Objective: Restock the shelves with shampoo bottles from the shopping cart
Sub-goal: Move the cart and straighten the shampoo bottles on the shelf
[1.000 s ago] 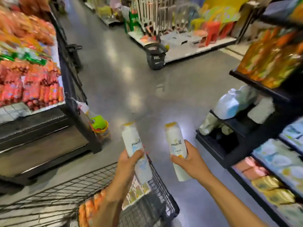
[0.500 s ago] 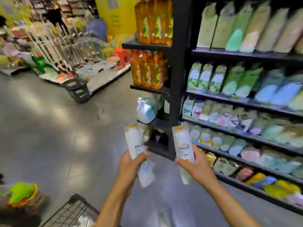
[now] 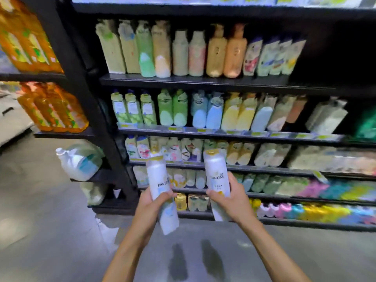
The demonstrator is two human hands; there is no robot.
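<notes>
2 shampoo bottles (image 3: 216, 169): left hand (image 3: 150, 207), right hand (image 3: 231, 201)

The right hand (image 3: 234, 202) covers the lower front of the right bottle (image 3: 216, 171), and the small print under its brand name is too fine to read. The left hand (image 3: 151, 206) hides the left bottle (image 3: 157, 178) at mid-height. The shelf bottles (image 3: 213, 112) are smeared and their labels unreadable, as are the price tags (image 3: 256, 133) along the shelf's front edge. The orange bottles (image 3: 26, 43) run off the left edge.
</notes>
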